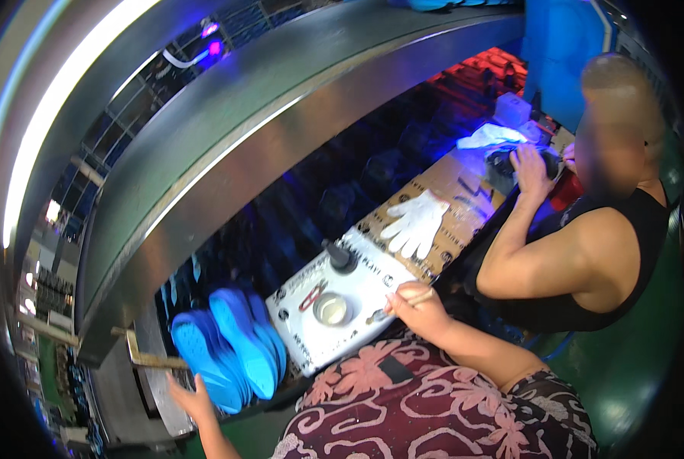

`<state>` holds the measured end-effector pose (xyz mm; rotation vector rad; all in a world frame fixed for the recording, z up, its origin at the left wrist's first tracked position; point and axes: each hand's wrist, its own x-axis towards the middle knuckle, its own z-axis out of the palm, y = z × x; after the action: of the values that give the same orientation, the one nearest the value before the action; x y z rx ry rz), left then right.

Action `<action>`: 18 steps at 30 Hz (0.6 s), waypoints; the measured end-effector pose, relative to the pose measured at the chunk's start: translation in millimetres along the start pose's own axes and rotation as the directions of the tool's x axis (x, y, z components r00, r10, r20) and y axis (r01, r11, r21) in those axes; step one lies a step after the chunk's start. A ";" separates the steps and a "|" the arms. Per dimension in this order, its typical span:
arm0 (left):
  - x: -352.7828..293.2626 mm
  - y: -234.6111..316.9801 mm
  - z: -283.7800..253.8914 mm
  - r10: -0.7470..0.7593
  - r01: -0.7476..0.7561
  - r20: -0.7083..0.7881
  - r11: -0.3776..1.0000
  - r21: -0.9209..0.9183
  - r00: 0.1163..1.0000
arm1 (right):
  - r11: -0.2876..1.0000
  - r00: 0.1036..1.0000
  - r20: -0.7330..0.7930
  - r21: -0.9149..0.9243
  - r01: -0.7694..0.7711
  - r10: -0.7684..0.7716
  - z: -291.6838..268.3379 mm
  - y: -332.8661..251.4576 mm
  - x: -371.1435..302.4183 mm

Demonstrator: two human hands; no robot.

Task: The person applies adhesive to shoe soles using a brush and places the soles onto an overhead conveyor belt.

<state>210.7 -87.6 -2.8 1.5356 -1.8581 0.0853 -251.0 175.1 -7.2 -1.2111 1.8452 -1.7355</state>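
Note:
My left hand (190,399) is held beside the stacks of blue shoe soles (221,367), its thumb and fingers spread and nothing in them. The soles lie in two leaning piles, blue with a purplish tint on top. My right hand (422,312) is closed around a small brush (378,314) with a pale handle, its tip pointing left over the white printed sheet (305,352). On that sheet stand a small round cup (332,310) of pale liquid and a dark bottle (339,258). Between cup and bottle lies a red-handled tool (312,295), perhaps snippers.
A white glove (417,222) rests on brown printed cardboard (447,168) beyond the sheet. At right a co-worker (579,252) in a black top handles a dark item under blue light. A green conveyor belt (227,122) with a metal side rail runs above the bench.

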 end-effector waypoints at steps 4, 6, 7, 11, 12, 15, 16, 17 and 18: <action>-13.4 -33.4 1.4 -0.210 0.341 0.510 0.923 -0.178 0.834 | 0.997 0.997 0.033 -0.017 -0.074 0.074 14.0 0.2 11.7; -8.3 -12.7 1.9 -0.156 0.219 0.507 0.973 -0.066 0.848 | 0.995 0.995 -0.031 -0.029 -0.099 0.098 17.7 11.8 16.6; -8.0 -12.4 0.1 -0.152 0.224 0.501 0.971 -0.086 0.852 | 0.989 0.988 -0.059 -0.040 -0.144 0.142 20.2 10.4 21.6; 0.3 -0.8 -29.6 -0.270 0.762 0.748 0.466 -0.450 0.606 | 0.983 0.999 -0.005 -0.183 0.031 -0.032 42.5 2.1 40.6; 0.3 -1.4 -42.0 -0.237 0.824 0.794 0.258 -0.504 0.560 | 0.979 0.996 0.051 -0.186 0.087 -0.078 50.0 1.9 44.6; -10.3 1.9 -57.7 -0.236 0.830 0.818 -0.073 -0.553 0.524 | 0.956 0.982 0.136 -0.244 0.164 -0.134 72.9 1.4 50.4; -18.9 -26.9 -49.3 -0.038 0.836 0.869 -0.255 -0.485 0.493 | 0.943 0.972 0.179 -0.267 0.200 -0.156 79.6 11.4 52.4; -30.3 -22.7 -44.8 -0.014 0.819 0.864 -0.311 -0.482 0.504 | 0.929 0.959 0.223 -0.284 0.237 -0.177 87.0 20.6 53.6; -39.1 -10.6 -42.9 -0.015 0.846 0.868 -0.215 -0.488 0.497 | 0.920 0.961 0.227 -0.318 0.228 -0.159 93.3 26.7 53.3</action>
<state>241.9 -37.9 3.6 0.9651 -0.7378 -2.0140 -222.9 71.7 -34.7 -1.6870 2.0160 -1.3558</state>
